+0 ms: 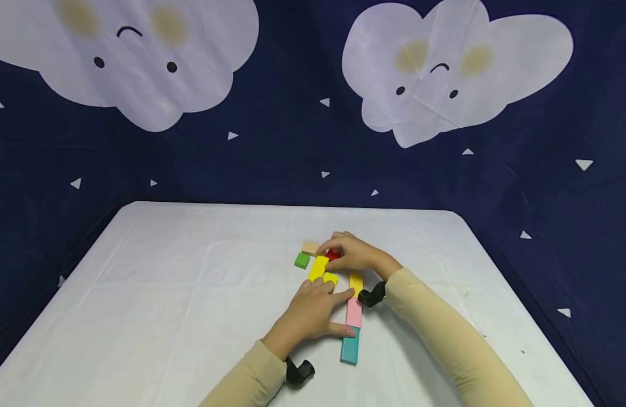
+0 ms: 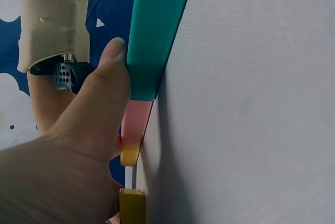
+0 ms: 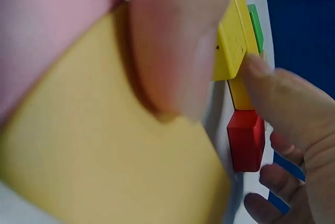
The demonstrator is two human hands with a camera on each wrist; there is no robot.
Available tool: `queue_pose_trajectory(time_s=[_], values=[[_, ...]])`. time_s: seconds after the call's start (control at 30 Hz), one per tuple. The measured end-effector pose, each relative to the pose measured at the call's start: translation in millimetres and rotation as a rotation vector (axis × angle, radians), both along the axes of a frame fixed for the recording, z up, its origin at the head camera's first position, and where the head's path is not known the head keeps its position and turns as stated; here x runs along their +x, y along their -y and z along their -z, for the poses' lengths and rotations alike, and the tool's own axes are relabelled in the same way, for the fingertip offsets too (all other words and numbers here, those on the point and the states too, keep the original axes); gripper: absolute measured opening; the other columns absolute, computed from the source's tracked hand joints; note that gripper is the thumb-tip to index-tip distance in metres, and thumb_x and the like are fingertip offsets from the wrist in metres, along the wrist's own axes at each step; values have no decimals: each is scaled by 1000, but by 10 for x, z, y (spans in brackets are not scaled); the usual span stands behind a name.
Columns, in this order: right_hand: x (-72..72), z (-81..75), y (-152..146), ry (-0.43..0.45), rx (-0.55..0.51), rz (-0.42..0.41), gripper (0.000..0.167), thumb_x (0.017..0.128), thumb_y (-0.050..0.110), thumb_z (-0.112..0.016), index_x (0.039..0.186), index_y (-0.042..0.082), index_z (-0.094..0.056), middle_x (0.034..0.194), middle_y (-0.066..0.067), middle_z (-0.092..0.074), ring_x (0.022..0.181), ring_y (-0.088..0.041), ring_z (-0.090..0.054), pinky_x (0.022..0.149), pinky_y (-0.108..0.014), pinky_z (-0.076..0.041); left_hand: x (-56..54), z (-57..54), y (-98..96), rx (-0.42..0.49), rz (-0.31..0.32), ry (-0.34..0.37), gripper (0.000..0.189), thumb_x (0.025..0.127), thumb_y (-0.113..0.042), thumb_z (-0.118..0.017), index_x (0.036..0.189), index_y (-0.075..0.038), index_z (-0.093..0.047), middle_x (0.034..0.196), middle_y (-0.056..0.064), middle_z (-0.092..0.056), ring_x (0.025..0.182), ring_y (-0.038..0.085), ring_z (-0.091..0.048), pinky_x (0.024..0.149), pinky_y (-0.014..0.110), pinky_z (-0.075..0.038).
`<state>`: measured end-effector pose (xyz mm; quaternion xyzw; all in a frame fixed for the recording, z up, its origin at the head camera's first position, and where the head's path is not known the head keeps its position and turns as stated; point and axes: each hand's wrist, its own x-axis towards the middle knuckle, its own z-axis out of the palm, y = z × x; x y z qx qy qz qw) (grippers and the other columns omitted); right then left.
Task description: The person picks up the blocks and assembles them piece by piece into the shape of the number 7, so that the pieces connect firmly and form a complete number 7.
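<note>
My left hand (image 1: 311, 311) spreads over several blocks. Its thumb rests on the teal block (image 1: 350, 350), the index finger reaches the meeting of the pink block (image 1: 353, 312) and the yellow block (image 1: 356, 282), and other fingertips touch a smaller yellow block (image 1: 330, 278). Loosely bent, my right hand (image 1: 357, 253) reaches around the red block (image 1: 333, 255). In the right wrist view its thumb (image 3: 288, 96) touches a yellow block (image 3: 230, 51), while the other fingers hang beside the red block (image 3: 246, 140). A longer yellow block (image 1: 318, 268) lies left of that hand.
A green block (image 1: 302, 260) and a plain wooden block (image 1: 310, 248) lie at the far end of the group. Everything sits on a white-covered table (image 1: 140, 294). A dark blue cloth (image 1: 287, 158) with clouds hangs behind it.
</note>
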<state>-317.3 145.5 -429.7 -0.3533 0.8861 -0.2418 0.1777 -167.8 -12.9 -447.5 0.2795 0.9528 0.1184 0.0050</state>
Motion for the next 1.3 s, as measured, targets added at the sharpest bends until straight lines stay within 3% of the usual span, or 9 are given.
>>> queue_pose_trajectory(time_s=[0.17,0.3,0.43,0.7,0.9,1.1,1.3], values=[[-10,-2,2,2,23,-28,39,86,28,-78,124,32,-70,101,3,-57,101,-18,-43,86,-33,-38,0,-4,-8,-1,2,6,85,74,-80,-61,146,-37,-48,113,0,-61,104,15,-50,88,31,-38],[-3,-16,-21,-4,41,6,37,84,30,-80,120,32,-71,102,4,-58,102,-18,-43,87,-33,-38,-1,-6,-18,-4,5,6,85,74,-81,-60,146,-38,-48,111,-1,-61,102,15,-50,87,30,-37],[11,-39,-40,-3,46,46,34,82,31,-82,115,33,-72,104,4,-57,103,-18,-44,88,-34,-39,1,-16,-20,-5,7,3,84,74,-80,-61,146,-37,-48,113,0,-62,109,16,-52,92,33,-39],[3,-8,-48,-1,43,34,37,83,27,-81,119,32,-72,104,4,-58,103,-18,-44,87,-33,-38,7,-18,-14,2,7,12,84,75,-79,-62,147,-37,-48,118,1,-61,117,18,-52,99,37,-39],[-12,36,-47,-27,59,52,34,81,28,-83,112,32,-73,102,6,-57,103,-16,-45,90,-34,-40,20,-8,-14,-1,10,5,84,76,-79,-62,147,-36,-48,121,2,-62,121,21,-52,101,38,-39],[-28,35,-99,-27,-36,67,29,78,28,-85,104,29,-72,99,5,-58,98,-17,-48,90,-34,-42,25,-22,-10,-15,13,-12,84,75,-79,-61,146,-36,-49,113,1,-62,106,17,-52,100,37,-38],[-46,22,-222,23,-143,119,30,79,23,-84,106,25,-71,97,3,-63,93,-17,-53,89,-35,-44,7,2,-10,-23,1,-16,85,74,-82,-59,146,-38,-48,113,-1,-62,99,15,-50,90,34,-38]])
